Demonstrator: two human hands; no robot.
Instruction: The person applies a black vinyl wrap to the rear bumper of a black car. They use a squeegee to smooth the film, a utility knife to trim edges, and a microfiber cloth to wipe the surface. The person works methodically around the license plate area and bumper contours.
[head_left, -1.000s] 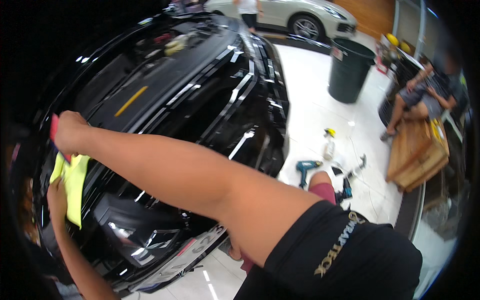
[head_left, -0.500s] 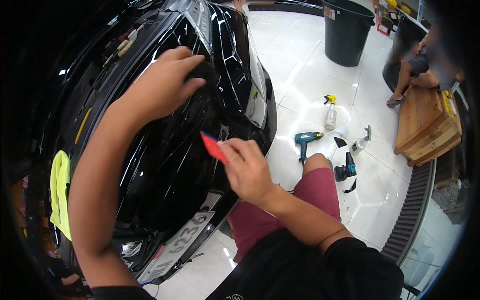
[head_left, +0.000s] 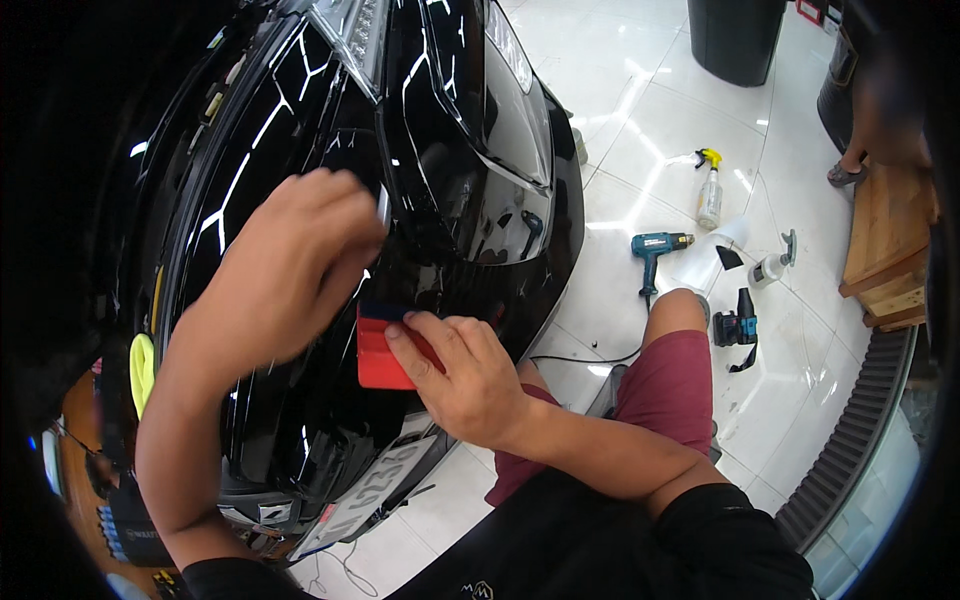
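- Held a red squeegee (head_left: 378,372) with a dark blue edge in the right hand (head_left: 470,385), pinched narrowly between thumb and fingers at its right end.
- Had the squeegee in front of the glossy bodywork of a black car (head_left: 480,300), near the number plate (head_left: 375,485); could not tell whether touching the paint or just off it.
- Hung the left hand (head_left: 300,255) over the same bodywork, up and left of the squeegee and near it.
- Could not tell the left hand's grip, with fingers curled inward and blurred.
- Had a yellow-green cloth (head_left: 142,372) left of the left forearm, partly hidden by it.
- Saw on the white tiled floor (head_left: 820,240), right of the car, a teal heat gun (head_left: 655,245), a spray bottle with a yellow head (head_left: 709,200), a white spray bottle (head_left: 767,271) and a black-and-teal power tool (head_left: 736,328).
- Saw a dark bin (head_left: 737,40) farther off, and at the right edge a wooden box (head_left: 890,240) beside another person's sandalled foot (head_left: 847,175).
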